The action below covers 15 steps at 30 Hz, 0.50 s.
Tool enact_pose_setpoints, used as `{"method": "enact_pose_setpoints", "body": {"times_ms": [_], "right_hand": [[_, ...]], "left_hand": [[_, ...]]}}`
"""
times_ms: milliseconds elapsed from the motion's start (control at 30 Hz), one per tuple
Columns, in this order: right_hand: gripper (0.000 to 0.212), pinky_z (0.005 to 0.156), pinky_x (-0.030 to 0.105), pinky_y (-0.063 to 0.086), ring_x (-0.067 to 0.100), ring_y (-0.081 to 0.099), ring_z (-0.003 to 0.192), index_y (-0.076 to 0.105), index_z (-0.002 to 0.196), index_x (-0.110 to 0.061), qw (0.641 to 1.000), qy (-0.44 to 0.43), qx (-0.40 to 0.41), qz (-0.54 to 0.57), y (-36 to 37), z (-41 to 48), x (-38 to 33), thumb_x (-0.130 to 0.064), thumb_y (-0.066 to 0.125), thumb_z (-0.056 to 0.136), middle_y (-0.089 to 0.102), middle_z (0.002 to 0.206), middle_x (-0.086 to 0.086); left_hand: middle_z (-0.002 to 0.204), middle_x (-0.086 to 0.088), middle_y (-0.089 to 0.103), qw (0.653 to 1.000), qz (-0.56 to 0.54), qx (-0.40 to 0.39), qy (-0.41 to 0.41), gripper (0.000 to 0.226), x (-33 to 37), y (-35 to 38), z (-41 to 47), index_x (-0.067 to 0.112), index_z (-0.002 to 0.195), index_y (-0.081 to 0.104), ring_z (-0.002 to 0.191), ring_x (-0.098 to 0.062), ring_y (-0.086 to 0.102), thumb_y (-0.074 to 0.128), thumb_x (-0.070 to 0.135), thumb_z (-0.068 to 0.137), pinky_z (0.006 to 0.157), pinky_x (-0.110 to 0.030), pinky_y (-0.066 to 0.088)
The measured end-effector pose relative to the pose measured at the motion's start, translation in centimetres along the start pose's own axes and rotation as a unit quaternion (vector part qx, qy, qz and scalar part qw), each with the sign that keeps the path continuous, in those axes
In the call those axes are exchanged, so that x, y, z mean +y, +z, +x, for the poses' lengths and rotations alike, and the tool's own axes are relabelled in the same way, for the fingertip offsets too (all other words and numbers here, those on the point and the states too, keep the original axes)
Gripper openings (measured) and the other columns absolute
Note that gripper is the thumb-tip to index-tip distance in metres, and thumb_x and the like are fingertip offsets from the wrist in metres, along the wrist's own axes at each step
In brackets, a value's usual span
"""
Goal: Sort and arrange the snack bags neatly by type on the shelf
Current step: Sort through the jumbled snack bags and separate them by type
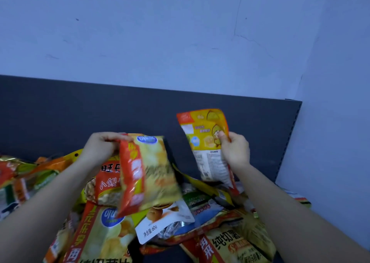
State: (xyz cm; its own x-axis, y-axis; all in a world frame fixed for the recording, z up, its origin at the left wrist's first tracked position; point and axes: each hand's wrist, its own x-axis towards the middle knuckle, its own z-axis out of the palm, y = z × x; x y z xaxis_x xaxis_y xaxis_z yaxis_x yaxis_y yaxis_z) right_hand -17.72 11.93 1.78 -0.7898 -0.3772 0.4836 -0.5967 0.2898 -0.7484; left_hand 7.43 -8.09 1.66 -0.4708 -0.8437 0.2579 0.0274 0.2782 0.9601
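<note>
orange-and-yellow chip bag [148, 174]: held up over the heap, hanging tilted from its top corner, print blurred.
left grip [100, 148]: fingers pinch the top edge of the chip bag; nothing else in it.
yellow pouch [206, 142]: upright with a cartoon figure on its face, its lower end at the top of the heap, right of the chip bag and apart from it.
right grip [235, 150]: thumb and fingers pinch the pouch's right edge about halfway down.
heap of snack bags [230, 242]: mixed kinds overlap at the front; a second chip bag [104, 230] of the same print lies just under the held one, beside a white pouch [160, 224] and a red bag [108, 180].
shelf [60, 112]: dark grey, a bare stretch behind both hands up to the right edge.
wall [180, 32]: pale, marked, behind the shelf.
stage: looks early; two kinds picked out, most of the heap unsorted.
risk: a corner pinch on slick film may slip and drop the chip bag back into the heap; puffed bags stood on end could topple; the overlapping heap may slide off the front when bags are pulled from it.
</note>
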Motion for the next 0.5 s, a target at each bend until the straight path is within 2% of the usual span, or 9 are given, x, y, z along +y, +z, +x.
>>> {"method": "enact_pose_setpoints", "body": {"times_ms": [67,100,167,233,300,333,400,467,500], "right_hand": [[0.041,0.062,0.034,0.045,0.024,0.063,0.071,0.064,0.072,-0.014,0.999,-0.008,0.027,0.036,0.7,-0.5,-1.8,-0.04,0.05,0.1,0.068,0.073,0.005],[0.04,0.064,0.035,0.047,0.022,0.064,0.072,0.065,0.072,-0.016,0.998,-0.023,0.018,0.046,1.2,-0.9,-2.6,-0.042,0.051,0.099,0.069,0.073,0.002],[0.04,0.067,0.036,0.051,0.022,0.067,0.075,0.07,0.081,-0.015,0.997,-0.052,-0.033,0.05,2.7,-2.2,-4.0,-0.047,0.052,0.097,0.071,0.074,0.0],[0.04,0.061,0.034,0.046,0.02,0.062,0.066,0.07,0.08,-0.015,0.99,-0.082,-0.115,0.018,4.0,-3.8,-5.3,-0.047,0.054,0.096,0.065,0.063,-0.002],[0.038,0.055,0.03,0.039,0.016,0.053,0.057,0.069,0.074,-0.016,0.976,-0.113,-0.184,-0.039,4.8,-5.3,-6.2,-0.044,0.054,0.096,0.056,0.055,-0.004],[0.036,0.056,0.029,0.04,0.014,0.054,0.059,0.072,0.077,-0.018,0.969,-0.13,-0.202,-0.062,5.0,-5.8,-6.4,-0.043,0.055,0.096,0.058,0.058,-0.005],[0.026,0.066,0.031,0.049,0.015,0.062,0.077,0.078,0.091,-0.023,0.959,-0.164,-0.212,-0.088,5.2,-6.4,-6.8,-0.042,0.06,0.094,0.069,0.08,-0.006],[0.022,0.074,0.031,0.05,0.015,0.063,0.093,0.077,0.104,-0.028,0.951,-0.187,-0.219,-0.116,5.6,-6.8,-7.3,-0.041,0.063,0.092,0.07,0.099,-0.006],[0.023,0.074,0.029,0.048,0.015,0.063,0.095,0.076,0.106,-0.03,0.945,-0.196,-0.224,-0.135,5.8,-7.0,-7.6,-0.041,0.063,0.092,0.07,0.101,-0.007]], "left_hand": [[0.082,-0.007,0.071,0.997,0.064,0.031,0.025,0.05,0.0,0.1,-0.3,0.018,0.075,0.073,0.064,-0.018,0.065,0.038,-0.014,0.091,0.05,-0.018,0.053],[0.087,-0.007,0.071,0.996,0.081,0.028,0.038,0.051,0.0,0.2,-0.4,0.02,0.075,0.074,0.07,-0.02,0.066,0.037,-0.013,0.09,0.057,-0.02,0.055],[0.1,-0.008,0.07,0.996,0.081,-0.004,0.037,0.05,0.0,0.6,-0.5,0.021,0.077,0.075,0.087,-0.024,0.067,0.037,-0.01,0.091,0.079,-0.035,0.058],[0.108,-0.013,0.069,0.999,0.044,-0.029,-0.008,0.039,-0.3,0.8,-0.6,0.016,0.08,0.075,0.097,-0.027,0.065,0.043,0.0,0.094,0.089,-0.046,0.055],[0.112,-0.017,0.067,0.997,0.011,-0.055,-0.05,0.026,-0.4,0.7,-1.0,0.015,0.09,0.074,0.097,-0.024,0.063,0.051,0.026,0.097,0.091,-0.046,0.053],[0.114,-0.014,0.066,0.995,0.01,-0.073,-0.066,0.036,-0.3,0.5,-1.4,0.016,0.097,0.071,0.1,-0.022,0.062,0.053,0.047,0.094,0.092,-0.045,0.052],[0.114,-0.003,0.065,0.992,-0.006,-0.108,-0.068,0.074,0.3,0.3,-2.4,0.022,0.105,0.066,0.107,-0.019,0.06,0.057,0.083,0.065,0.096,-0.046,0.049],[0.102,0.002,0.065,0.992,-0.002,-0.123,-0.035,0.094,0.9,0.8,-2.9,0.024,0.099,0.067,0.1,-0.016,0.061,0.061,0.094,0.036,0.093,-0.048,0.049],[0.1,-0.005,0.064,0.992,0.03,-0.12,-0.013,0.093,1.1,1.3,-2.9,0.021,0.091,0.067,0.096,-0.019,0.061,0.062,0.094,0.033,0.091,-0.049,0.049]]}}
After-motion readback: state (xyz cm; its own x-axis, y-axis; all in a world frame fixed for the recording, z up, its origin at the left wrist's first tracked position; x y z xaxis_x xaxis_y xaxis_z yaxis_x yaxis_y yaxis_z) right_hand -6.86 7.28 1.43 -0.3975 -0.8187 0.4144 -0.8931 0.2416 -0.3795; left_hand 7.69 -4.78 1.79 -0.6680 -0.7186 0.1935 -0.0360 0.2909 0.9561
